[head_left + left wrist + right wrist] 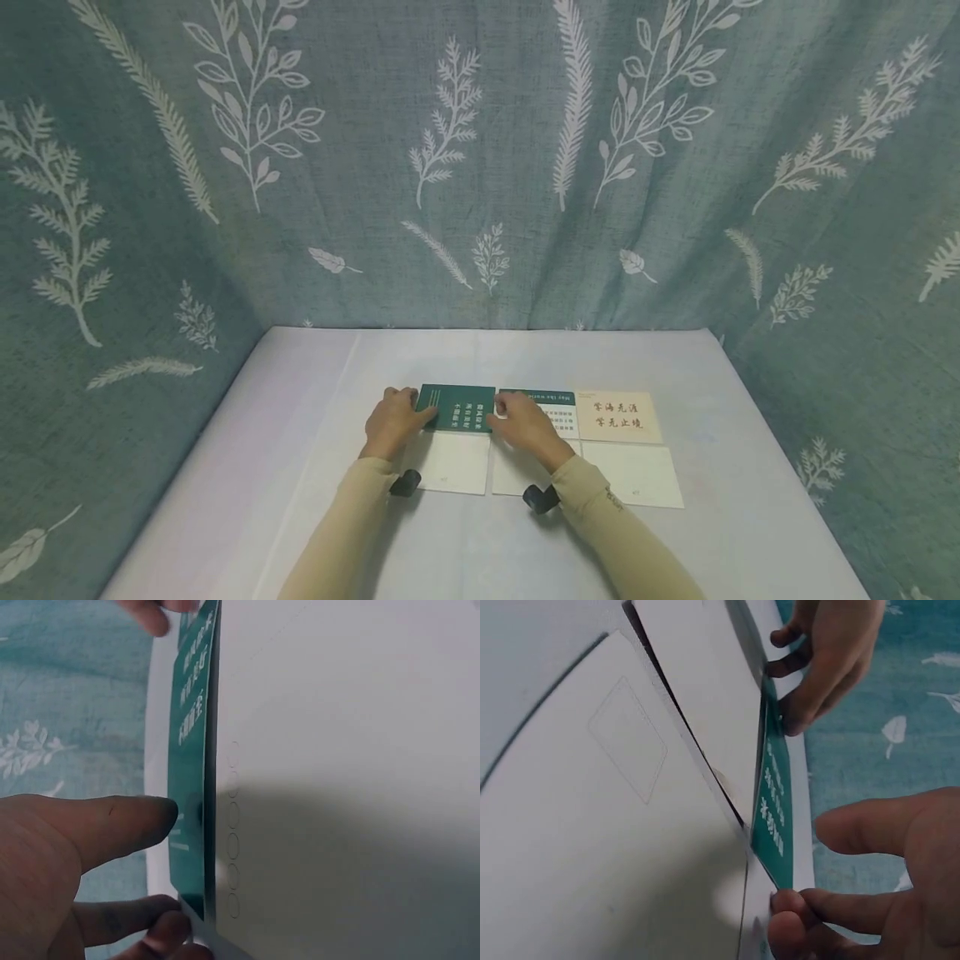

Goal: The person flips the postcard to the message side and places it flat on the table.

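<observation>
So, white table [337, 367], leaf-print teal curtain [517, 167] behind it and along both sides. My green postcard [453, 408] is toward the table's far edge, roughly midway between the far corners; left hand [392, 423] pinches its left end. Right hand [527, 425] touches its right end, can't tell if gripping.

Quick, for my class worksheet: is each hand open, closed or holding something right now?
Left hand: open, touching the left end of the green card.
Right hand: open, at that card's right end, no grip visible.
</observation>
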`<state>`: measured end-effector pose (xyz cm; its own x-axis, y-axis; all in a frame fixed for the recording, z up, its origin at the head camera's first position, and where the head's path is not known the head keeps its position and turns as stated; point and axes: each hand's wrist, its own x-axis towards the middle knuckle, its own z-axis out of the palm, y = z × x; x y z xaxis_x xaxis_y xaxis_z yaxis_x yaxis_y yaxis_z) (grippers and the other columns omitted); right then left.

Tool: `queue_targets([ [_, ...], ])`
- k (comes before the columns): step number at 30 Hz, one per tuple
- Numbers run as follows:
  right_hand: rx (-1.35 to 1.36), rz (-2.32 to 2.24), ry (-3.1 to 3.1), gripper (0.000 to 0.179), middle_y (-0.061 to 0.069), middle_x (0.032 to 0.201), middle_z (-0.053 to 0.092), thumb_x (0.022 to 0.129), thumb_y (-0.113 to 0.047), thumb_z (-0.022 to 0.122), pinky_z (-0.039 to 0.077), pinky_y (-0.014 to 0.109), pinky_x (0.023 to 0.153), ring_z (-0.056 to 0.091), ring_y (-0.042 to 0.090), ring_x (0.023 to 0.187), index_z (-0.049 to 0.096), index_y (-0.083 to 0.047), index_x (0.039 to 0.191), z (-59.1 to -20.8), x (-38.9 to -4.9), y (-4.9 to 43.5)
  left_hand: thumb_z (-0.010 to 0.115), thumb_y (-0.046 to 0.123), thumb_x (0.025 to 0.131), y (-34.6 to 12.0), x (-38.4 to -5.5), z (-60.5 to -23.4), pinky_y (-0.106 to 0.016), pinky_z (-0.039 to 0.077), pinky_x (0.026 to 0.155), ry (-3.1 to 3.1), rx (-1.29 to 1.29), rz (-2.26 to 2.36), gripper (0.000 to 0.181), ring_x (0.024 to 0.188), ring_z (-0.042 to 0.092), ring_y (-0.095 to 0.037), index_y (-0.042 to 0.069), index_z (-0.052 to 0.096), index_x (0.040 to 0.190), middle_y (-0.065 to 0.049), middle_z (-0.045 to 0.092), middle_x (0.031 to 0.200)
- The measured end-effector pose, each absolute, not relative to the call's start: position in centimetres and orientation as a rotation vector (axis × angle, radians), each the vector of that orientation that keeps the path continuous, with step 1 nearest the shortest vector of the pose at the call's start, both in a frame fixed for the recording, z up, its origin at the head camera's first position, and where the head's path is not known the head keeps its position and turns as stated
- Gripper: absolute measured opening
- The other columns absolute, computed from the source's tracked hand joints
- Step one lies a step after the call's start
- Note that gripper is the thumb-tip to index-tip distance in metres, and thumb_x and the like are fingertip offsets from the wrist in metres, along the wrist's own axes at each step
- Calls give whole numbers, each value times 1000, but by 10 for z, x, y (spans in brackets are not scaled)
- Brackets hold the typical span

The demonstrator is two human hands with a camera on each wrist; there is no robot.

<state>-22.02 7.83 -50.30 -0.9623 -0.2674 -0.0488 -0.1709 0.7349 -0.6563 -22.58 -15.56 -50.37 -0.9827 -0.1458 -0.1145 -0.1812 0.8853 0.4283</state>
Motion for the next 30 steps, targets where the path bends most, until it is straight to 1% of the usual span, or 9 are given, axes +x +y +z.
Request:
queue_targets([
  [3,-371,-979,2802,39,3,92,55,96,-27,66,48,34,71,52,17,82,65,1,123,-503,-221,76,72,45,90,-153,-227,-503,-52,54,80,2975,-245,628,69,95,63,-35,-2,58,137,-23,57,119],
  [8,-353,-933,2812,44,2,90,54,96,-28,64,46,33,68,51,17,80,65,2,128,-503,-222,73,70,45,91,-150,-229,-502,-48,54,75,2982,-231,553,66,86,60,-32,-5,59,134,-21,55,110],
  [12,-342,-909,2815,47,3,92,57,95,-29,63,48,34,71,53,17,82,64,3,130,-501,-223,70,69,43,92,-149,-229,-501,-47,54,72,2991,-239,542,63,82,58,-30,-8,61,129,-19,55,104],
  [18,-307,-893,2828,49,5,93,58,95,-31,64,51,37,75,55,18,84,64,4,130,-499,-223,68,68,43,92,-147,-231,-501,-46,53,70,2988,-227,561,61,81,57,-29,-7,62,126,-18,54,102],
  [25,-270,-951,2801,51,6,93,59,95,-31,64,51,37,76,56,20,85,62,5,132,-502,-224,69,67,42,93,-147,-230,-501,-46,52,72,2982,-241,584,63,83,56,-29,-6,60,132,-19,55,105],
  [28,-251,-1021,2763,53,10,100,64,95,-31,64,54,42,83,61,24,94,61,6,133,-504,-225,70,67,42,93,-147,-230,-502,-46,53,74,2982,-237,587,63,84,56,-29,-5,59,134,-19,56,107],
  [30,-234,-1076,2734,54,14,110,67,95,-31,64,53,45,91,64,29,104,60,6,134,-505,-224,71,67,42,93,-147,-230,-502,-47,53,74,2983,-231,587,64,85,56,-29,-5,58,135,-20,56,108],
])
